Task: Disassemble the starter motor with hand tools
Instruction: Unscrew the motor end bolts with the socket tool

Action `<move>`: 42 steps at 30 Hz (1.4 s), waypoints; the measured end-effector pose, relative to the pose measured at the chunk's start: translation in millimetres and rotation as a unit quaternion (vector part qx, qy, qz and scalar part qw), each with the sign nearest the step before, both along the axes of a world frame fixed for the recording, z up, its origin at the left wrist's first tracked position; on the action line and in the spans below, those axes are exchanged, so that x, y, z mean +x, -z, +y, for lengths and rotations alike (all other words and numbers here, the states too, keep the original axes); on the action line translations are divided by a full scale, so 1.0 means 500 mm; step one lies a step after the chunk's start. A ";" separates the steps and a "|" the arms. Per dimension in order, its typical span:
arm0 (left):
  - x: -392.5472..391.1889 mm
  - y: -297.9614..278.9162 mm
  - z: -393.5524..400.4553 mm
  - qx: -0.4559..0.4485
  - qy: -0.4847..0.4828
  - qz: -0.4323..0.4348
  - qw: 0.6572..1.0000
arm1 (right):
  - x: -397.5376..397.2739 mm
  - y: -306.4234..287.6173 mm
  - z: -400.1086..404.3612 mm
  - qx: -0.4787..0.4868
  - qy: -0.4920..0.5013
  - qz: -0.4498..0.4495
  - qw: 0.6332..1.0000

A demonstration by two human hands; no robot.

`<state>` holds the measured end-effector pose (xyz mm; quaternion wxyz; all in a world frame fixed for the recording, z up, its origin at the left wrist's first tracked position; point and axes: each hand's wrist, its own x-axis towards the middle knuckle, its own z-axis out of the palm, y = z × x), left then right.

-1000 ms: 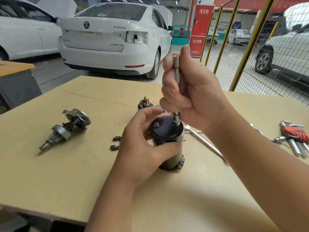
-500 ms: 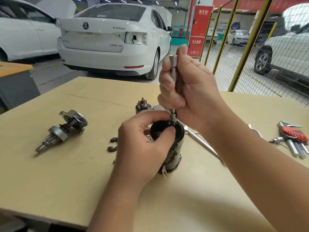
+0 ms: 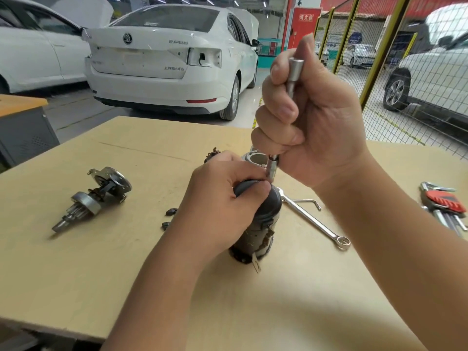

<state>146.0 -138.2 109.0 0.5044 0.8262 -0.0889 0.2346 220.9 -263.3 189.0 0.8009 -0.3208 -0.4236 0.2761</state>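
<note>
Starter motor (image 3: 255,224) upright under left hand (image 3: 217,209); right hand (image 3: 311,127) apparently grips socket driver (image 3: 293,72).

We see a garage bay: white sedan (image 3: 162,64) upper centre, yellow mesh fence (image 3: 379,79) upper right, red pillar (image 3: 302,24), plywood tabletop (image 3: 101,274) across the lower frame.

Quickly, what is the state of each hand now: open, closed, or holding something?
Left hand: closed around the motor body, steadying it.
Right hand: closed around the socket driver.
</note>
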 end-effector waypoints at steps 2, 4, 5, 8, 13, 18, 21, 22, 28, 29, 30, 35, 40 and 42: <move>0.002 -0.008 0.000 0.017 -0.013 -0.004 1.000 | 0.001 0.001 -0.001 -0.002 0.009 0.005 1.000; 0.004 -0.013 0.004 0.028 -0.038 -0.015 0.999 | 0.002 0.004 -0.002 0.008 0.024 0.024 0.999; 0.005 -0.015 0.006 0.035 -0.052 -0.019 0.998 | 0.004 0.004 -0.003 0.016 0.033 0.036 0.999; 0.007 -0.022 0.006 0.045 -0.080 -0.015 0.996 | 0.012 0.004 -0.006 0.033 0.065 0.066 0.995; 0.007 -0.023 0.022 0.008 -0.002 0.031 0.999 | 0.029 0.006 -0.010 0.041 0.110 0.109 0.987; 0.012 -0.026 0.029 0.029 0.015 0.031 0.999 | 0.042 0.013 -0.009 0.045 0.124 0.139 0.981; 0.013 -0.027 0.025 0.019 0.016 0.048 0.999 | 0.044 0.016 -0.008 0.040 0.138 0.154 0.978; 0.015 -0.027 0.023 0.021 0.034 0.059 0.997 | 0.045 0.017 -0.008 0.039 0.142 0.160 0.976; 0.015 -0.031 0.015 0.019 0.072 0.075 0.994 | 0.050 0.017 -0.010 0.050 0.173 0.195 0.964; 0.016 -0.031 0.014 0.019 0.063 0.071 0.995 | 0.051 0.018 -0.010 0.049 0.177 0.198 0.963; 0.018 -0.031 0.013 0.016 0.057 0.067 0.996 | 0.051 0.018 -0.010 0.047 0.180 0.201 0.962; 0.023 -0.029 0.007 -0.041 0.083 0.084 0.992 | 0.056 0.016 -0.011 0.034 0.209 0.226 0.951; 0.031 -0.024 0.011 -0.044 0.111 0.111 0.987 | 0.064 0.014 -0.018 0.034 0.222 0.264 0.938; 0.033 -0.028 0.010 -0.058 0.100 0.113 0.987 | 0.066 0.013 -0.022 0.038 0.228 0.276 0.933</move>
